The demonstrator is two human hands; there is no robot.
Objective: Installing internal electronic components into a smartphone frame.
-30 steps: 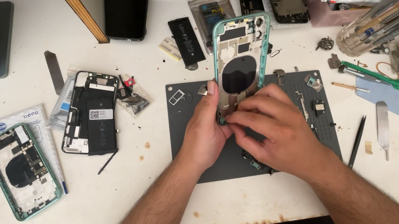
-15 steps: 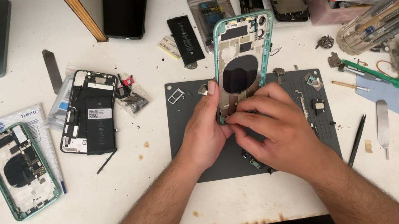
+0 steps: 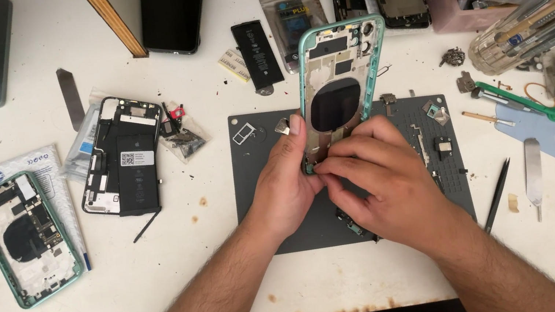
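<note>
Both forearms enter from the near edge of the counter and converge over the dark mat, which serves as the reference point here.

The right hand lies over the mat's centre, knuckles up, its fingers curled and pinched at the lower edge of the green phone frame. Whether a small part sits between the fingertips cannot be told; they hide it. The left hand is closed around the frame's lower left side, thumb laid along the rim, holding it tilted with its top end beyond the mat's far edge.

Judged from this pose, the step in hand is fine work at the frame's bottom end. The next move calls for a steady left-hand hold and light fingertip pressure, since the parts there are small.

Loose small parts rest on the mat's right half. Left of the mat lies an opened black phone, and further left a second green frame. Right of the mat lie a black pointed tool and a metal pry blade. Beyond the mat's far edge lies a black battery.
</note>
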